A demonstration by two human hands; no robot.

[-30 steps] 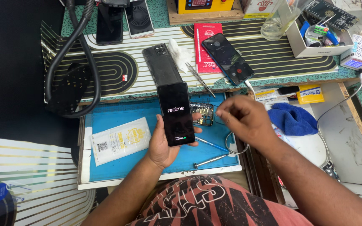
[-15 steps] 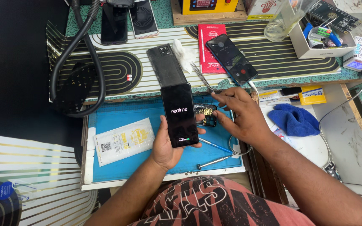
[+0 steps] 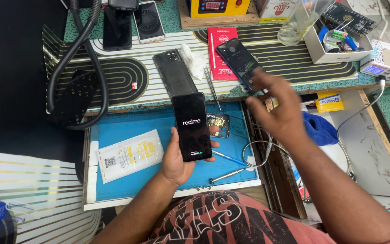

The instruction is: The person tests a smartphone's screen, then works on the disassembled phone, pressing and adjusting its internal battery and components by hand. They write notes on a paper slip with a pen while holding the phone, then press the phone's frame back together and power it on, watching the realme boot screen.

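Head view, left hand: the person's left hand (image 3: 177, 156) grips a black slab smartphone with a lit boot screen (image 3: 191, 126), upright, thumb on its left edge and fingers wrapped round the right edge.
Phone position: it is held above the blue rubber work mat (image 3: 127, 126), low of centre in the view.
Right hand: the right hand (image 3: 278, 110) is up off the mat, fingers loosely spread and holding nothing, blurred; its fingertips lie over the lower end of a second dark phone (image 3: 240, 63) lying slantwise on the striped board (image 3: 123, 49). Touching or just above, one cannot tell.
Change from half a second ago: the right hand was down by the small bare metal phone frame part (image 3: 217, 124) on the mat; now it has lifted away up and to the right. The left hand keeps its hold on the phone.
On the mat: a white and yellow flat packet (image 3: 129, 153) to the left, a silver screwdriver (image 3: 229, 174) and a blue-handled tool (image 3: 226, 158) just right of the left hand.
Nearby: a grey phone back cover (image 3: 174, 72) lies just above the held phone, thin tweezers (image 3: 212, 88) beside it, and a blue cloth (image 3: 321, 129) sits right of the right hand.
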